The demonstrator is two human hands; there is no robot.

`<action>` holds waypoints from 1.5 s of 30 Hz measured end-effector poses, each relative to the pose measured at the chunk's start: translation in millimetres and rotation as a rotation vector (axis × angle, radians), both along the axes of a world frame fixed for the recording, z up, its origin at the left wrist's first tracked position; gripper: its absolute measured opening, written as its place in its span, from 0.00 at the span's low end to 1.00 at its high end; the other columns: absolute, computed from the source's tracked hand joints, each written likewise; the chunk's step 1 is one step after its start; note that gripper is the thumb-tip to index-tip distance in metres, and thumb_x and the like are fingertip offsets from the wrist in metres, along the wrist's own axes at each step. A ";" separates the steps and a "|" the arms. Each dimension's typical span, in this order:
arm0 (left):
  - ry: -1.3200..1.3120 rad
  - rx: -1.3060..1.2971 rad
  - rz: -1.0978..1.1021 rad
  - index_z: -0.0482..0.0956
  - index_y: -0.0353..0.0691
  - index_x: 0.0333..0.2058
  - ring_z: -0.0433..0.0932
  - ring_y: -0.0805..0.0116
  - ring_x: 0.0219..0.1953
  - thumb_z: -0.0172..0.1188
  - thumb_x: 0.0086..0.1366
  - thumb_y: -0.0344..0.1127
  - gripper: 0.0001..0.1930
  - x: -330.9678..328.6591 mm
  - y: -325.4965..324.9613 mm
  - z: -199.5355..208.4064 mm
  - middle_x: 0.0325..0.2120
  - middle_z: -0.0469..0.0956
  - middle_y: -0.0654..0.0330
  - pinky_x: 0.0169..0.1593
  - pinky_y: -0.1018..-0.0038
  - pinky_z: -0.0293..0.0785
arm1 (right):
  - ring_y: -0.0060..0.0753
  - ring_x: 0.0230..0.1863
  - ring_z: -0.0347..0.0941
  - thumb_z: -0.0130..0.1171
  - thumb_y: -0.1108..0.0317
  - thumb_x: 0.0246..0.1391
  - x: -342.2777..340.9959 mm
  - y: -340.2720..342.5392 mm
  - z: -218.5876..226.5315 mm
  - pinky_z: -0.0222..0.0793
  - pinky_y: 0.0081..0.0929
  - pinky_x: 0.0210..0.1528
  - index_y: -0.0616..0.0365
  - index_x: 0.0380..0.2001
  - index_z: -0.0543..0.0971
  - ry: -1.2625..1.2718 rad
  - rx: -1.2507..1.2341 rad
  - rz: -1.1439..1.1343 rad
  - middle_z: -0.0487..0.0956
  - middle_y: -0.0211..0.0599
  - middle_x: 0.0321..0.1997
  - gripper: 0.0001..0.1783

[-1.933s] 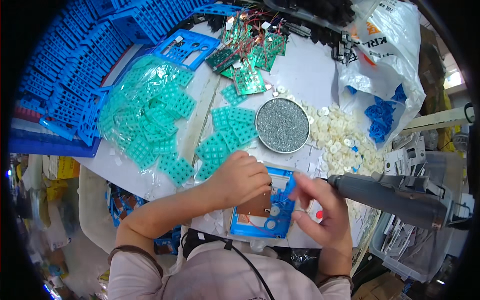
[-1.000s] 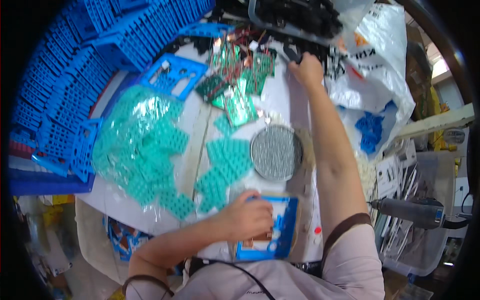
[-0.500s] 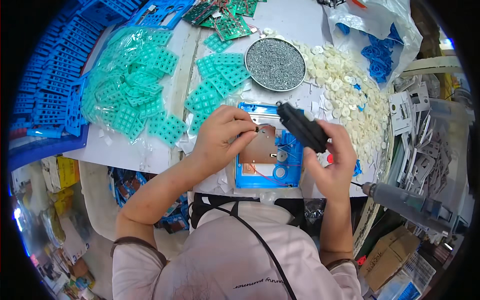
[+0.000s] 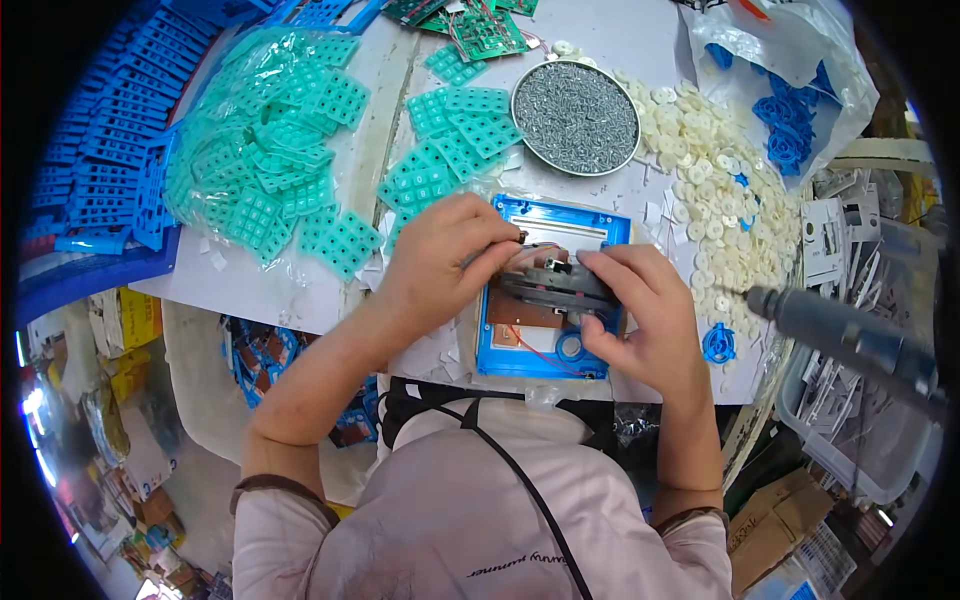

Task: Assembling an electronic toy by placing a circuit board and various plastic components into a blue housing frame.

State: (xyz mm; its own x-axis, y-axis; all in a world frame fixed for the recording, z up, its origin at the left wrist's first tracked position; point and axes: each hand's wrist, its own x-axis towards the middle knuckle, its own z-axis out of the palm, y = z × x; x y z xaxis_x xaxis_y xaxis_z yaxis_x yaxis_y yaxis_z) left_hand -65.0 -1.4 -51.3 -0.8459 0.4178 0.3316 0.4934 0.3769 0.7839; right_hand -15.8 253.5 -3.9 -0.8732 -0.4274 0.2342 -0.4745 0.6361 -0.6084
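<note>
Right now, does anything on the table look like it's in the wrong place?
Maybe one: a blue ring-shaped part lies by the white discs, apart from the other blue parts in the white bag.

Small dark bit (image 4: 521, 237) pinched in your left hand (image 4: 445, 260): too small to tell. Your right hand (image 4: 645, 305) hides the right end of the black part (image 4: 555, 290), which itself covers some of the brown board (image 4: 535, 318) and blue case (image 4: 615, 235). Your power screwdriver (image 4: 845, 330) is blurred. Top edge cuts off your green circuit boards (image 4: 490, 38), blue frames (image 4: 120, 115) and white bag (image 4: 800, 45). Grey bits (image 4: 575, 118) in the round dish too tiny to separate.
</note>
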 end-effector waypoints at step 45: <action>-0.076 -0.330 -0.370 0.79 0.32 0.35 0.77 0.53 0.39 0.61 0.61 0.32 0.08 10.4 -8.5 40.4 0.35 0.75 0.54 0.40 0.64 0.74 | 0.41 0.34 0.68 0.66 0.66 0.40 -15.7 -25.5 11.7 0.68 0.35 0.32 0.47 0.45 0.79 -0.045 0.300 0.248 0.70 0.35 0.35 0.24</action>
